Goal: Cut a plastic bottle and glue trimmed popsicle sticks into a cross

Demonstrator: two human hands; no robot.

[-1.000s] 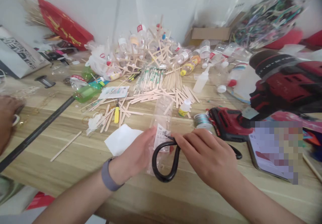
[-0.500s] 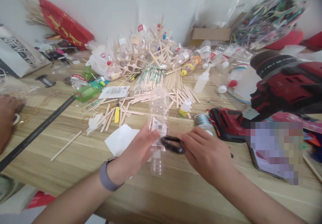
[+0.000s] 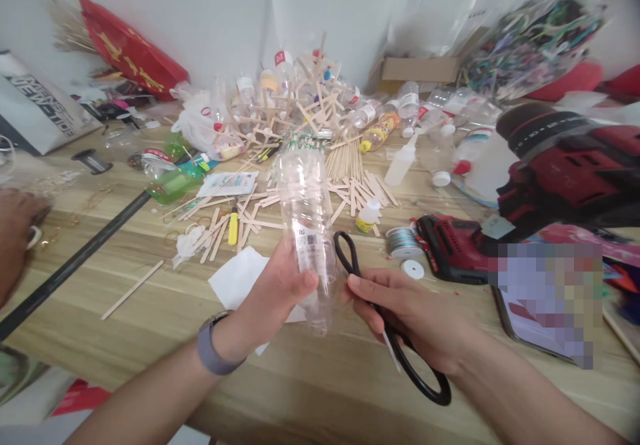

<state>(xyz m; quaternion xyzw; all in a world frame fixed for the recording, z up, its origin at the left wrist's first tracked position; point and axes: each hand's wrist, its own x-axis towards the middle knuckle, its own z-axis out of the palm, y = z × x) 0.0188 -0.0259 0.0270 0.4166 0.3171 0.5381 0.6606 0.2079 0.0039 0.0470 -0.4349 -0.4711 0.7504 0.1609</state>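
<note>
Tabletop (image 3: pixel 285 398), left hand (image 3: pixel 273 298) curled round clear bottle (image 3: pixel 305 198), right hand (image 3: pixel 407 305) clasping scissors (image 3: pixel 394 339)

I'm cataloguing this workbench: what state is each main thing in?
Left hand: curled around the clear bottle
Clear bottle: held, label on
Right hand: gripping the scissors
Scissors: held, handles spread apart
Cardboard box: open, flap raised
Drill: battery attached
Phone: screen lit, partly pixelated
Green bottle: lying on its side
Nozzle bottle: standing upright
</note>
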